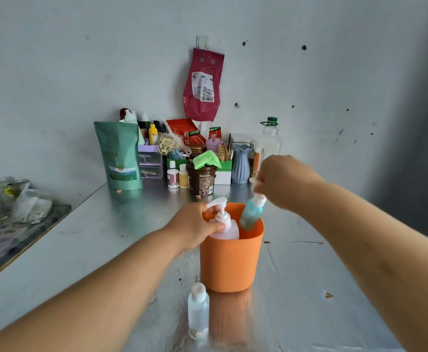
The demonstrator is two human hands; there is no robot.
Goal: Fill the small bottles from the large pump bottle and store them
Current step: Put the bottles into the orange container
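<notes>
Because bottles get stored there, orange cup (230,262): stood on the bench (106,250).
Left hand (195,224): gripped the pump bottle (227,227) inside it, likely making room.
Right hand (284,181): pinched the small green bottle (251,214) by its cap, bottom in the cup.
Clear small bottle (198,311): outside, just beside the cup.

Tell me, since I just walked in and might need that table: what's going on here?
A person is handling bottles at an orange tub on the table. The left hand grips the white pump bottle inside the tub. The right hand pinches the top of a tilted small green bottle, its bottom below the tub's rim. A small clear bottle stands untouched in front of the tub.
</notes>
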